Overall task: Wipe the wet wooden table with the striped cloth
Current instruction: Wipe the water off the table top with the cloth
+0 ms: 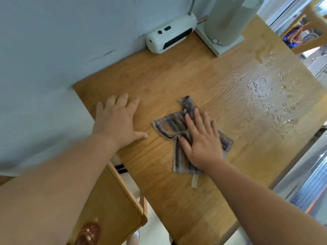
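Note:
The striped cloth [169,125] lies crumpled on the wooden table [177,76], near its middle. My right hand [201,140] presses flat on the cloth with fingers spread, covering its right half. My left hand [117,122] rests flat on the bare wood near the table's left edge, fingers apart and holding nothing. Water drops and a wet sheen [272,101] cover the table's right side, beyond the cloth.
A white device [169,35] lies against the wall at the back of the table. Beside it stands a white tower appliance [224,23] on a square base. A wooden chair [113,206] sits below the table's left edge. Metal surfaces lie to the right.

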